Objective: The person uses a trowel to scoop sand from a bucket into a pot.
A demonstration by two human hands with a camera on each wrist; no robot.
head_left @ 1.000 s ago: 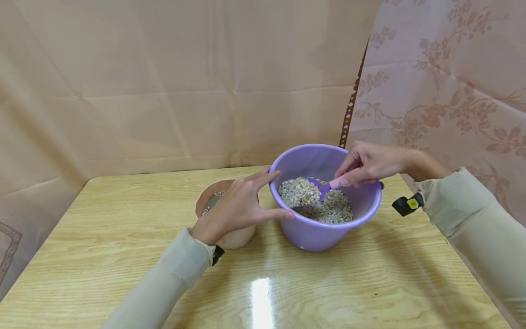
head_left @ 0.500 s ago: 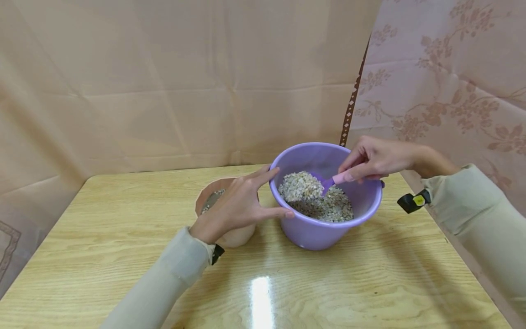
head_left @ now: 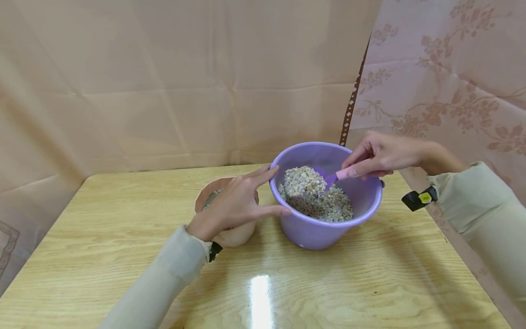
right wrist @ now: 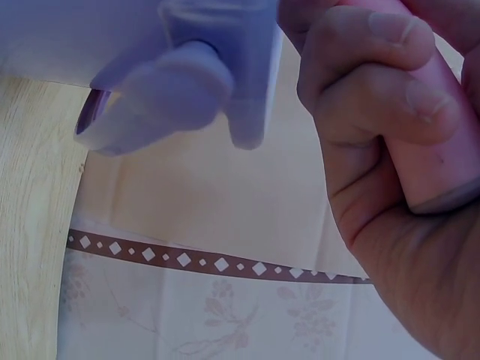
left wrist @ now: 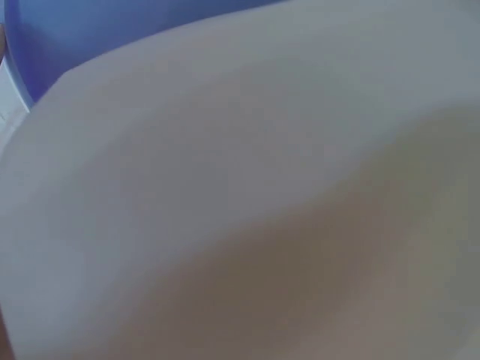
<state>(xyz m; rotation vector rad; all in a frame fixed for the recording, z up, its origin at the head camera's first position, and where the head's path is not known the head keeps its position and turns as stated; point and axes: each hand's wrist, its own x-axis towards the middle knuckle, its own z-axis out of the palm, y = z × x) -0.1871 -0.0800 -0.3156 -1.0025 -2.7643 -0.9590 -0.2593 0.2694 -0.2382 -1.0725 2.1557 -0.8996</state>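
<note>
Head view: right hand [head_left: 376, 155] pinches the pink-handled scoop [head_left: 328, 179], heaped with gravel [head_left: 305, 180], over the purple bucket [head_left: 328, 230]; left hand [head_left: 234, 205], fingers spread, steadies its rim beside the pot [head_left: 234, 237]. Best kept level.
Left wrist: blurred.
Right wrist: fingers [right wrist: 375, 90] curl round the handle.

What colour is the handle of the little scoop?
Pink. The right hand grips the scoop handle; the head view shows it best.

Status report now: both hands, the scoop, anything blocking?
Right hand grips loaded scoop over gravel. Left hand braces purple bucket, fingers straight. Pink pot beside bucket, under left hand. Nothing blocking.
</note>
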